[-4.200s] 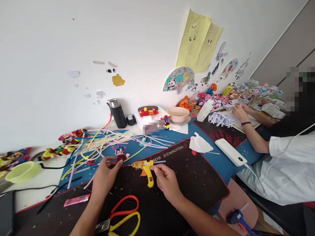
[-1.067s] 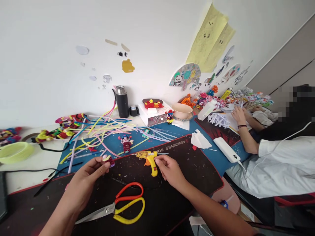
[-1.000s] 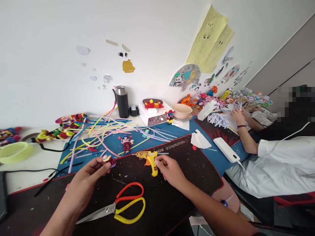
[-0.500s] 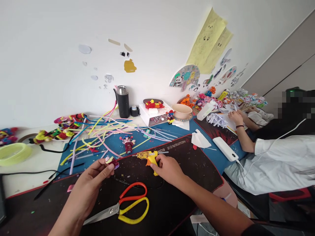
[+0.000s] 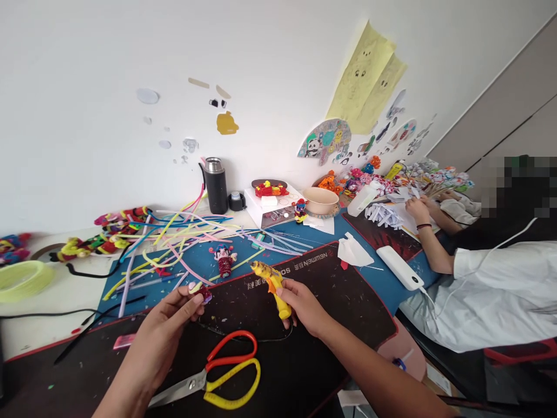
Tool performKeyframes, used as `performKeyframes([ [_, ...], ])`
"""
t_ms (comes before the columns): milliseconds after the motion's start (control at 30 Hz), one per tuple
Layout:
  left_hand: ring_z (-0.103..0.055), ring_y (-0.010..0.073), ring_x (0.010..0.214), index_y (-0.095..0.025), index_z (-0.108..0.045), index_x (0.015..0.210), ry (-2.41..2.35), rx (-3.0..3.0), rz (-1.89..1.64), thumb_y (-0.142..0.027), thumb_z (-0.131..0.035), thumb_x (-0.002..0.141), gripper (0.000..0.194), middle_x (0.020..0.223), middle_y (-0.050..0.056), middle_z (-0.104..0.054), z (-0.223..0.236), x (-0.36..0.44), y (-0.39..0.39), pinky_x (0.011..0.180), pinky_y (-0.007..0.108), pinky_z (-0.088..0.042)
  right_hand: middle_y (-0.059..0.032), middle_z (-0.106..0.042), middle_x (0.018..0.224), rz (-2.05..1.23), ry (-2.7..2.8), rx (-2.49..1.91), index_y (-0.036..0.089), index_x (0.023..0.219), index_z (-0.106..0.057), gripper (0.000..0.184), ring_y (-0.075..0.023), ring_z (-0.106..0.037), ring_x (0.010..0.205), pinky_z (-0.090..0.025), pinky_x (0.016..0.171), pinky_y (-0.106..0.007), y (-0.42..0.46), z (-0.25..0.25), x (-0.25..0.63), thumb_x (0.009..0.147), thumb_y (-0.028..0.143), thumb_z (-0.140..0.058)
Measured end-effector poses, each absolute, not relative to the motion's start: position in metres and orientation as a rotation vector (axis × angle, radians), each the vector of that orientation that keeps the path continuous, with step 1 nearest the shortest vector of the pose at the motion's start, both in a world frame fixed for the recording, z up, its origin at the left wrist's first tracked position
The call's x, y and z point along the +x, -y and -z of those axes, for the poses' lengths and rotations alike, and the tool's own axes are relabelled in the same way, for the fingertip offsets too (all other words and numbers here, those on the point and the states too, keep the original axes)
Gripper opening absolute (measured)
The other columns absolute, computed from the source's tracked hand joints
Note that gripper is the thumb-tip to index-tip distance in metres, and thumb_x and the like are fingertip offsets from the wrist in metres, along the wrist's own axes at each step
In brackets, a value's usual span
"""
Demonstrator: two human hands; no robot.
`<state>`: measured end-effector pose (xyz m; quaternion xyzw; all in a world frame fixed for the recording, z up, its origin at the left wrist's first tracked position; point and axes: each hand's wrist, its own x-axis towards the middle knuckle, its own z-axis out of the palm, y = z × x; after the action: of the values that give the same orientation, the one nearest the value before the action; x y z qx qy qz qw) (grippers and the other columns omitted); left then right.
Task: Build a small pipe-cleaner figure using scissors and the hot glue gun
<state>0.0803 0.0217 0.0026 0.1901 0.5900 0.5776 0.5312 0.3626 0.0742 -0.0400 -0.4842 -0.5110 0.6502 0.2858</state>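
My left hand (image 5: 167, 319) pinches a small fuzzy piece (image 5: 202, 292) in dark red, purple and pale yellow between thumb and fingers, above the black mat. In my right hand (image 5: 307, 307) is a yellow glue gun (image 5: 275, 285), gripped by its handle with the nozzle tilted up to the left; the fingers partly cover it. Between the hands and a little behind them stands a fuzzy doll (image 5: 224, 261) with a dark red body and blue headpiece. Scissors (image 5: 198, 381) with one red and one yellow handle lie on the mat in front.
Many pipe cleaners (image 5: 174, 238) spread over the blue mat. Behind stand a black flask (image 5: 216, 188), a white box (image 5: 257, 212) and a pink bowl (image 5: 321, 200). A power bank (image 5: 399, 267) lies right; beyond it a co-worker's hands (image 5: 418, 210) handle paper. Finished-looking dolls (image 5: 91, 244) lie left.
My left hand has left the doll, which now stands alone, and holds the small dark red piece. My right hand has closed round the glue gun and tilted its nozzle upward.
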Motion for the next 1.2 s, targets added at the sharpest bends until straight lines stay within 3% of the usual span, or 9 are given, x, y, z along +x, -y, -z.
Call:
performKeyframes([
  [133, -0.064, 0.0174, 0.068, -0.021, -0.075, 0.074, -1.374, 0.417, -1.413, -0.05, -0.11, 0.03, 0.064, 0.067, 0.0, -0.071, -0.006, 0.085, -0.027, 0.063, 0.026, -0.053, 0.0047, -0.066, 0.068, -1.949, 1.148, -1.063, 0.021, 0.101, -0.056, 0.046, -0.0141, -0.064, 0.043, -0.031, 0.038, -0.02, -0.072, 0.04, 0.357, 0.09, 0.064, -0.07],
  [267, -0.062, 0.0153, 0.066, -0.02, -0.075, 0.076, -1.348, 0.444, -1.464, -0.047, -0.109, 0.037, 0.058, 0.067, -0.001, -0.07, -0.011, 0.084, -0.037, 0.061, 0.025, -0.051, 0.0053, -0.067, 0.07, -2.097, 1.002, -0.878, 0.022, 0.106, -0.053, 0.044, -0.0111, -0.057, 0.038, -0.028, 0.036, -0.02, -0.072, 0.044, 0.347, 0.09, 0.059, -0.072],
  [367, -0.063, 0.015, 0.067, -0.019, -0.074, 0.075, -1.348, 0.453, -1.513, -0.043, -0.108, 0.038, 0.055, 0.069, -0.001, -0.07, -0.015, 0.083, -0.047, 0.062, 0.025, -0.051, 0.0054, -0.065, 0.069, -2.168, 0.989, -0.76, 0.021, 0.101, -0.055, 0.038, -0.0085, -0.049, 0.037, -0.028, 0.036, -0.02, -0.075, 0.041, 0.337, 0.089, 0.05, -0.075],
  [500, -0.063, 0.0139, 0.068, -0.02, -0.074, 0.076, -1.343, 0.437, -1.603, -0.038, -0.106, 0.041, 0.051, 0.072, -0.002, -0.07, -0.014, 0.084, -0.058, 0.062, 0.023, -0.05, 0.0029, -0.065, 0.069, -2.215, 1.086, -0.584, 0.018, 0.093, -0.059, 0.03, -0.0111, -0.054, 0.04, -0.033, 0.037, -0.023, -0.084, 0.03, 0.323, 0.088, 0.043, -0.076],
  [633, -0.064, 0.0134, 0.068, -0.02, -0.073, 0.075, -1.331, 0.388, -1.659, -0.035, -0.106, 0.041, 0.05, 0.073, -0.003, -0.069, -0.008, 0.09, -0.057, 0.062, 0.023, -0.05, 0.0012, -0.068, 0.07, -2.244, 1.129, -0.524, 0.016, 0.104, -0.065, 0.043, -0.0113, -0.056, 0.041, -0.035, 0.038, -0.022, -0.087, 0.022, 0.311, 0.088, 0.052, -0.082],
  [733, -0.062, 0.012, 0.068, -0.02, -0.073, 0.076, -1.312, 0.368, -1.681, -0.033, -0.106, 0.042, 0.049, 0.074, -0.003, -0.068, -0.004, 0.093, -0.053, 0.063, 0.022, -0.05, 0.0042, -0.061, 0.06, -2.229, 1.095, -0.535, 0.014, 0.104, -0.07, 0.054, -0.0092, -0.048, 0.036, -0.031, 0.037, -0.022, -0.083, 0.025, 0.303, 0.089, 0.064, -0.08],
  [967, -0.063, 0.0124, 0.072, -0.021, -0.072, 0.079, -1.304, 0.347, -1.667, -0.034, -0.107, 0.045, 0.05, 0.078, -0.003, -0.07, 0.007, 0.091, -0.049, 0.065, 0.022, -0.053, 0.0047, -0.05, 0.049, -2.137, 0.999, -0.637, 0.017, 0.073, -0.062, 0.058, -0.0098, -0.046, 0.033, -0.024, 0.035, -0.022, -0.081, 0.041, 0.302, 0.092, 0.07, -0.075],
  [1200, -0.065, 0.0144, 0.077, -0.019, -0.078, 0.084, -1.311, 0.333, -1.628, -0.033, -0.108, 0.047, 0.05, 0.084, -0.001, -0.072, 0.012, 0.093, -0.049, 0.068, 0.023, -0.056, 0.0031, -0.061, 0.057, -2.175, 0.959, -0.672, 0.013, 0.105, -0.072, 0.055, -0.0136, -0.058, 0.041, -0.033, 0.04, -0.021, -0.078, 0.046, 0.305, 0.091, 0.065, -0.077],
])
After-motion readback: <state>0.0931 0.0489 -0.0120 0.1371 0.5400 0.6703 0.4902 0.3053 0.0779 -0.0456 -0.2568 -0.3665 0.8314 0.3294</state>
